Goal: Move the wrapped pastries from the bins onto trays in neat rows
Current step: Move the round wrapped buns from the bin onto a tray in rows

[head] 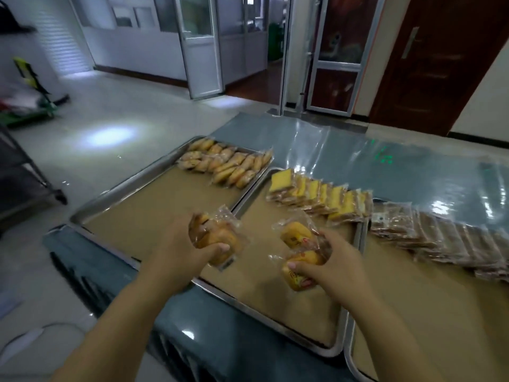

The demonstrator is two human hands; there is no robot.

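My left hand (190,250) grips a bundle of golden wrapped pastries (217,238) above the gap between the left tray (91,210) and the middle tray (338,346). My right hand (330,260) holds two wrapped pastries (298,252) with red print over the middle tray. At the far end of the left tray lie rows of round wrapped pastries (228,165). A row of yellow cake slices (319,197) leans along the middle tray's far end. Brown wrapped slices (440,235) line a third tray (351,359) at the right.
The trays are lined with brown paper and sit on a table with a shiny grey-blue plastic cover (358,144). A dark rack (24,172) stands on the floor at the left, and a green cart (30,106) is further back. Glass doors (203,45) stand beyond.
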